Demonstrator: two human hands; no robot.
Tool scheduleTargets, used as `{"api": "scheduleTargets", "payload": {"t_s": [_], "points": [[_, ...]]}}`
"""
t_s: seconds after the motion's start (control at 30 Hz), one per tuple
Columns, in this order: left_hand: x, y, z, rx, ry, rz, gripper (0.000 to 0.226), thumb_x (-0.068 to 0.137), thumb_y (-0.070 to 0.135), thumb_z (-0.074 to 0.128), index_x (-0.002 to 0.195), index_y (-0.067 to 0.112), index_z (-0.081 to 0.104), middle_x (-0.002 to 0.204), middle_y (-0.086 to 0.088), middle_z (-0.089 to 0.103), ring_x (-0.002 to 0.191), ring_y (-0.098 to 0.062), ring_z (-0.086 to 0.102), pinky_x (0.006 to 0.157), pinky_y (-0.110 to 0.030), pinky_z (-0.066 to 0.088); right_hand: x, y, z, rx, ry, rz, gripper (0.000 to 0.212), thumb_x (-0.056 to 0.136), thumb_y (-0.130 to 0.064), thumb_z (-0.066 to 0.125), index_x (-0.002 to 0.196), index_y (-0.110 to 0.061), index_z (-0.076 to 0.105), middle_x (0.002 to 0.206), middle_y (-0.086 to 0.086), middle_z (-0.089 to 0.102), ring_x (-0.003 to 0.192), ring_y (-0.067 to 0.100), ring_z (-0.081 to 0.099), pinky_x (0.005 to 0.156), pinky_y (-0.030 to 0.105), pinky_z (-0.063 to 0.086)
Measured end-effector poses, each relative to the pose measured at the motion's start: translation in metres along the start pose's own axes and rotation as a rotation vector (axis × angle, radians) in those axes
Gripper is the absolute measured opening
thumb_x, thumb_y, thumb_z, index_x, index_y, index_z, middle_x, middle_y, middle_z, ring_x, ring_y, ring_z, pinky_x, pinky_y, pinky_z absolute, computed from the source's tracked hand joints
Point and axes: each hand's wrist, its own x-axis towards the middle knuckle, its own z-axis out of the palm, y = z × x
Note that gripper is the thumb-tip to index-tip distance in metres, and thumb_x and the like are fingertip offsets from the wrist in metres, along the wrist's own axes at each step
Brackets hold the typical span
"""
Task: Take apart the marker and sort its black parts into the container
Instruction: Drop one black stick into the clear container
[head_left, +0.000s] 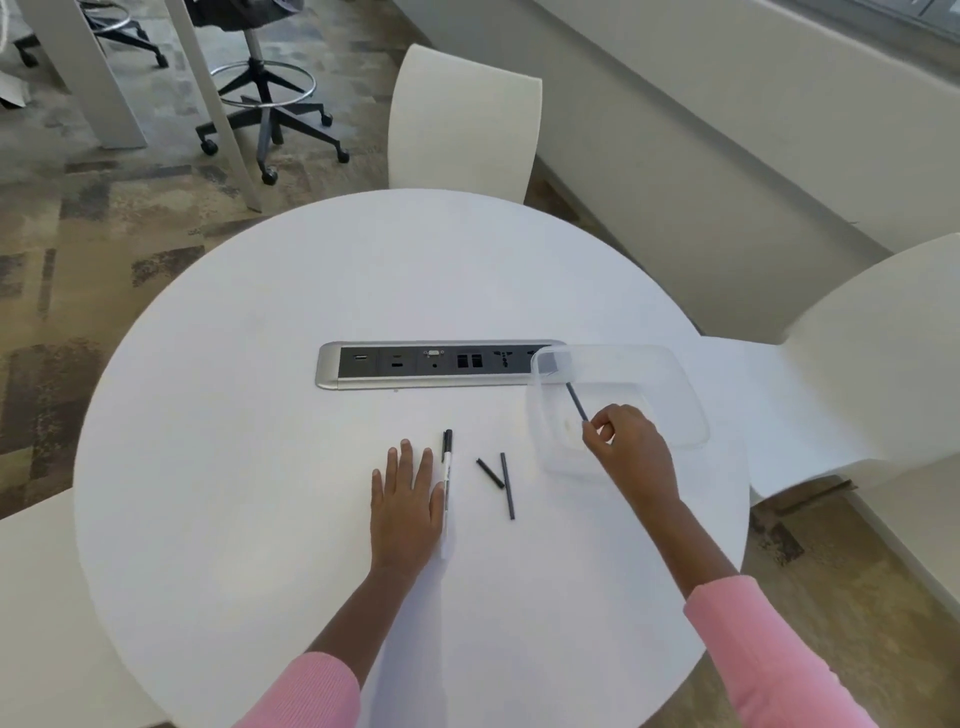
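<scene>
Rod (577, 402) in pinch of right hand (631, 449) at container (680, 371); left hand (408, 499) flat on table (249, 415).

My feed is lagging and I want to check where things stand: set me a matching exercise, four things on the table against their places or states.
Things: 1 thin black rod; 2 marker body; 3 long black piece; 4 left hand.
States: A flat on the table, fingers straight; B held by no hand, next to a shorter black piece; C pinched by the right hand at the clear container; D lying right beside the left hand.
Pairs: 1-C; 2-D; 3-B; 4-A.
</scene>
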Motion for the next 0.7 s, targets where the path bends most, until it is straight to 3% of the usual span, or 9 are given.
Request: {"api": "scheduleTargets", "payload": {"t_s": [0.1, 0.2, 0.4, 0.7], "points": [[0.006, 0.012, 0.003, 0.026, -0.031, -0.055, 0.052, 0.096, 0.033, 0.024, 0.141, 0.008, 0.031, 0.151, -0.02, 0.024, 0.14, -0.036, 0.021, 0.114, -0.047, 0.017, 0.027, 0.015, -0.012, -0.05, -0.035, -0.007, 0.013, 0.084, -0.017, 0.057, 0.079, -0.004, 0.06, 0.086, 0.013, 0.061, 0.068, 0.019, 0.05, 0.06, 0.028, 0.034], [0.007, 0.015, 0.001, 0.031, -0.013, -0.112, 0.079, 0.08, 0.045, -0.001, 0.14, 0.006, 0.033, 0.15, -0.022, 0.027, 0.139, -0.036, 0.025, 0.113, -0.048, 0.02, 0.052, 0.028, -0.017, -0.149, -0.11, -0.038, 0.014, 0.084, -0.016, 0.056, 0.08, -0.003, 0.06, 0.089, 0.014, 0.062, 0.071, 0.021, 0.05, 0.061, 0.028, 0.033], [0.009, 0.023, 0.002, 0.009, 0.015, -0.196, 0.08, 0.079, 0.044, 0.003, 0.132, 0.0, 0.045, 0.144, -0.028, 0.035, 0.134, -0.039, 0.033, 0.11, -0.051, 0.026, 0.087, 0.049, -0.006, -0.313, -0.298, -0.092, 0.017, 0.085, -0.016, 0.053, 0.087, -0.001, 0.06, 0.097, 0.017, 0.063, 0.088, 0.03, 0.058, 0.064, 0.028, 0.035], [0.012, 0.033, 0.006, -0.016, 0.046, -0.25, 0.072, 0.091, 0.044, 0.014, 0.116, -0.005, 0.059, 0.128, -0.034, 0.051, 0.118, -0.049, 0.049, 0.096, -0.061, 0.039, 0.109, 0.065, 0.01, -0.462, -0.505, -0.177, 0.02, 0.087, -0.016, 0.05, 0.094, 0.0, 0.06, 0.105, 0.016, 0.063, 0.093, 0.031, 0.06, 0.065, 0.028, 0.037]]}}
